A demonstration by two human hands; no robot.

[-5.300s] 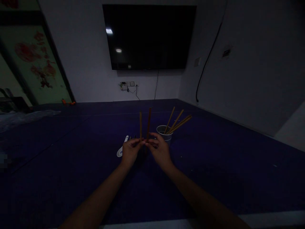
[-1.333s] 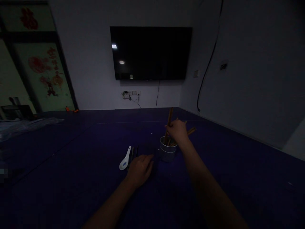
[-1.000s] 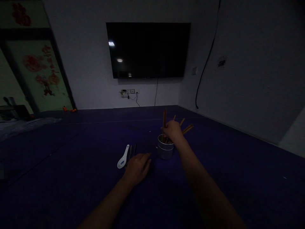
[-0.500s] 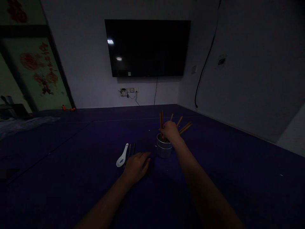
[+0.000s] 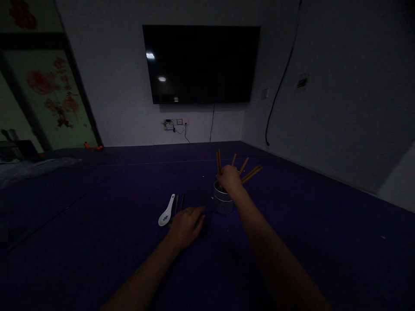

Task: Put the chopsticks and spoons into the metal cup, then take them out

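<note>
My right hand (image 5: 229, 178) is closed around wooden chopsticks (image 5: 218, 162) at the left side of a grey cylindrical holder (image 5: 223, 204). Their lower ends go down into the holder, and its far rim is partly hidden by my hand. Several other chopsticks (image 5: 252, 174) lean out to the right and back. My left hand (image 5: 187, 223) lies on the purple surface left of the holder with fingers stretched out, holding nothing. Beside it lie a white spoon (image 5: 167, 213) with a blue mark in its bowl and two thin dark utensils (image 5: 182, 201), their lower parts covered by the hand.
The dark purple surface (image 5: 106, 216) runs back to the wall, where a television (image 5: 201, 65) hangs above sockets and cables. Clear plastic sheeting (image 5: 39, 168) and small orange objects (image 5: 97, 148) lie at the far left. A black cable (image 5: 279, 90) hangs at right.
My right hand has shifted very slightly left, and the chopsticks in it have spread a little at their tops. My left hand stays in place.
</note>
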